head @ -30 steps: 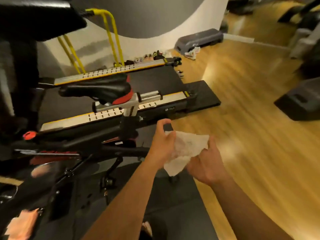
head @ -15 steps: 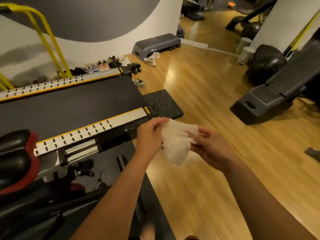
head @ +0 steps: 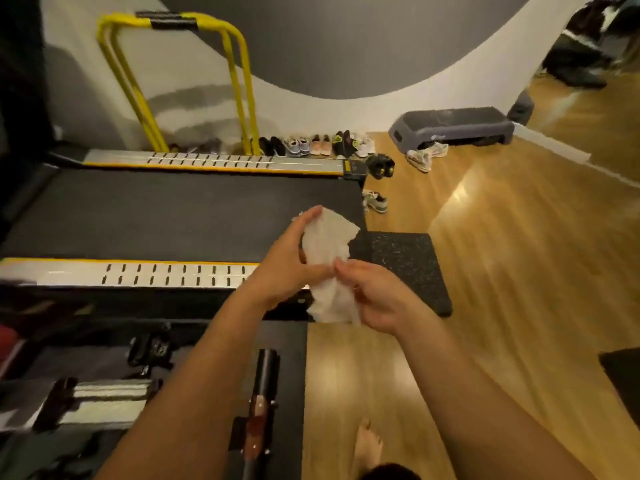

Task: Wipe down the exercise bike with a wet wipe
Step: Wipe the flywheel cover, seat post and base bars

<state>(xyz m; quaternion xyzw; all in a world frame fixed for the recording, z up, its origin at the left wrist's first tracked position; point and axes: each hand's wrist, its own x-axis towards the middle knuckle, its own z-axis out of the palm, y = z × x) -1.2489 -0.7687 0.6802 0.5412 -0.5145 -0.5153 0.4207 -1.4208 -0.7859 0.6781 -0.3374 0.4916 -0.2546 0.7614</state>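
- The view has been swung back over the treadmill [head: 173, 213] since half a second ago, and the wet wipe [head: 327, 251] has been turned from a loose spread into an upright, lengthwise hang.
- The wipe is held in the air above the treadmill's near rear corner, gripped by both hands, which are drawn close together and almost touch at its middle.
- The left hand [head: 280, 268] is laid long up the wipe's left edge, thumb tucked in at the middle. The lower half is pinched by the right hand [head: 377, 299], fingers curled.
- That two-handed hold is judged to be for refolding, so that a fresh face can be put to the frame.
- The exercise bike [head: 86, 403] is glimpsed only in part, on the near side of the treadmill and well apart from the wipe. Nothing is being wiped just now.
- Containers: no wipe tub or bin can be made out.
- Beyond the treadmill's far rail a row of shoes [head: 311, 145] is lined along the wall, and a grey step platform [head: 453, 126] is set past its rear end.
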